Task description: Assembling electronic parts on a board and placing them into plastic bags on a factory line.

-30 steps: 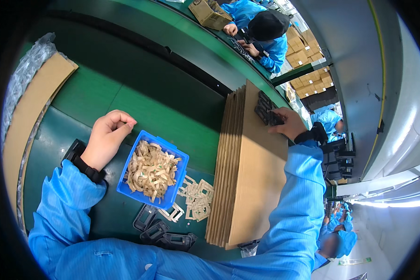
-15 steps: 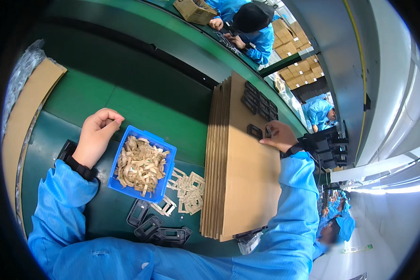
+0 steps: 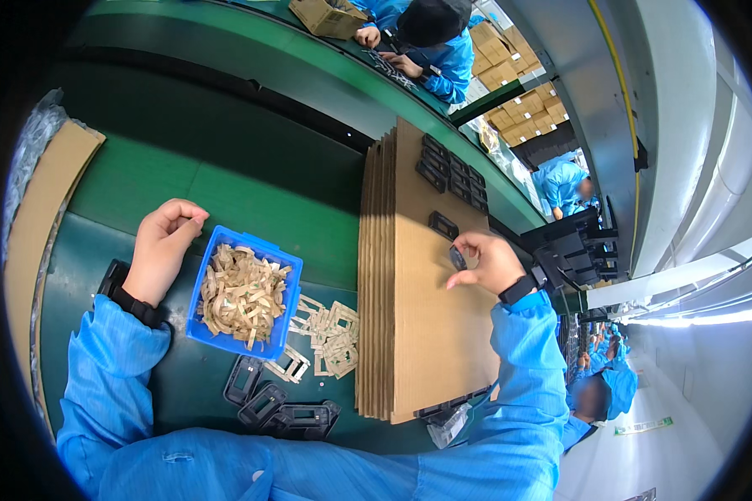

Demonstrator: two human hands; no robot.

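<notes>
My left hand is closed in a pinch at the upper left of a blue bin; anything between the fingertips is too small to make out. In the bin lies a heap of curled beige strips. My right hand is above a stack of cardboard sheets, with a small dark piece at its fingers, its exact kind unclear. A black plastic frame lies on the cardboard just beyond that hand. Farther off, several similar black frames sit in rows.
Flat beige cut-out frames are scattered between bin and cardboard. Several black housings lie near my body. A bent cardboard piece with clear plastic stands at left. Across the bench, a person in blue works beside an open carton.
My right hand has drawn back toward me from beside the single black frame, the dark piece still at its fingers. The left hand keeps its pinch. The whole view has shifted slightly.
</notes>
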